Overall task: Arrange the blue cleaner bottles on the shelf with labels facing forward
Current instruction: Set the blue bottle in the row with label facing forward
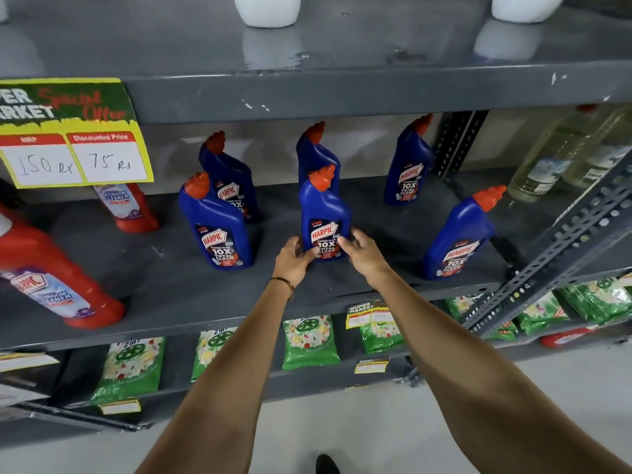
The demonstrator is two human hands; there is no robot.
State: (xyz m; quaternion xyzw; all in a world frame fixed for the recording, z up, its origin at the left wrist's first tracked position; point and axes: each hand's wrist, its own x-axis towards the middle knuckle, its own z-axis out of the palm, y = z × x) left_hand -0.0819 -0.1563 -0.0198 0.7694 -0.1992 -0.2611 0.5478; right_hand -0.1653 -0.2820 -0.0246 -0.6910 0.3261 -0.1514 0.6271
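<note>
Both hands grip one of six blue bottles.

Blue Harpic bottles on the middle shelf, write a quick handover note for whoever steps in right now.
Left hand and right hand: both on the base of the front centre bottle, one each side, label forward.
Six blue bottles stand upright on the grey shelf: front left bottle, front right bottle, back left bottle, back centre bottle, back right bottle.
Done: labels face forward on every bottle except back centre, whose label is hidden.
Left: release the centre bottle, check the back centre label, even out the spacing.
</note>
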